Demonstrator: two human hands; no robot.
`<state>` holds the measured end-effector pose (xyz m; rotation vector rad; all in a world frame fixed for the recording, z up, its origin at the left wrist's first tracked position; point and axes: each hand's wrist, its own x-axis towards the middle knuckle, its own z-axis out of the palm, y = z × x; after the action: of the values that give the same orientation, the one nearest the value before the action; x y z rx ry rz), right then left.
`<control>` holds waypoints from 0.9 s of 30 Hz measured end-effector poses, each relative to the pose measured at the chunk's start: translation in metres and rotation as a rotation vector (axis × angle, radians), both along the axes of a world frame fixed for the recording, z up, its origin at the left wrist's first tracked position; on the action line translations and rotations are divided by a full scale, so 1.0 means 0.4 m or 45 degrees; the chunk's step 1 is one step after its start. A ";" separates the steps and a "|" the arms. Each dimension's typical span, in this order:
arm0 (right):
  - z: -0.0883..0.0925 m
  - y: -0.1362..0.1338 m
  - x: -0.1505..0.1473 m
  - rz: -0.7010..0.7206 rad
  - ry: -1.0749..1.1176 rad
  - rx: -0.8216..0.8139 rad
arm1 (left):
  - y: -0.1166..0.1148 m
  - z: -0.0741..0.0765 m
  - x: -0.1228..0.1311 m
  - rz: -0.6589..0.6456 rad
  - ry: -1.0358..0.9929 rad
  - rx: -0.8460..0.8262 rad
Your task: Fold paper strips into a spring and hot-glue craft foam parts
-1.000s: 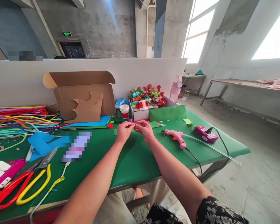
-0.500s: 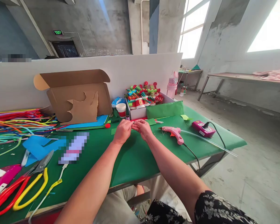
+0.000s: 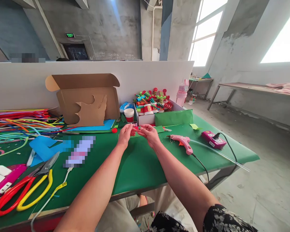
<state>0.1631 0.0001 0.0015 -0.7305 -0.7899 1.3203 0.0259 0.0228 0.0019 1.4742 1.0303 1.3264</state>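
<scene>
My left hand (image 3: pixel 125 136) and my right hand (image 3: pixel 149 134) meet over the green table, fingertips nearly touching. A small red piece (image 3: pixel 136 128) shows at the left fingers, which are closed on it; its exact kind is too small to make out. The right thumb and fingers are pinched together, with a tiny green spot at their tips that I cannot name. Just beyond the hands stand stacked red-and-white paper cups (image 3: pixel 129 115). A pink hot glue gun (image 3: pixel 183 141) with a clear glue stick (image 3: pixel 219 155) lies right of my right hand.
An open box (image 3: pixel 145 120) of colourful spring-and-cup figures stands behind, near a cardboard box (image 3: pixel 84 96). Left lie pipe cleaners (image 3: pixel 21 129), blue sheets (image 3: pixel 41 146) and large scissors (image 3: pixel 36 187). A corded purple power strip (image 3: pixel 214 139) sits by the right edge. A green piece (image 3: pixel 174 118) leans there.
The view has shifted, so the scene sits slightly further right. My left hand has turned and its fingers have opened out a little, showing the red piece between the hands.
</scene>
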 end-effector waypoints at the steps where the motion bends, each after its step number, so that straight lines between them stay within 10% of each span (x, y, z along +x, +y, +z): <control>1: 0.000 -0.001 -0.003 -0.012 -0.022 0.012 | -0.003 0.001 0.004 -0.034 0.045 0.018; 12: 0.009 -0.024 -0.017 0.083 -0.152 0.059 | -0.021 0.014 0.001 -0.038 0.556 0.372; 27: 0.011 -0.023 -0.019 0.262 -0.208 0.139 | -0.025 0.010 0.026 -0.243 -0.191 -0.243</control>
<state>0.1553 -0.0090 0.0058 -0.6901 -1.0835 1.4007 0.0361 0.0130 0.0057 1.2761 0.8712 1.1507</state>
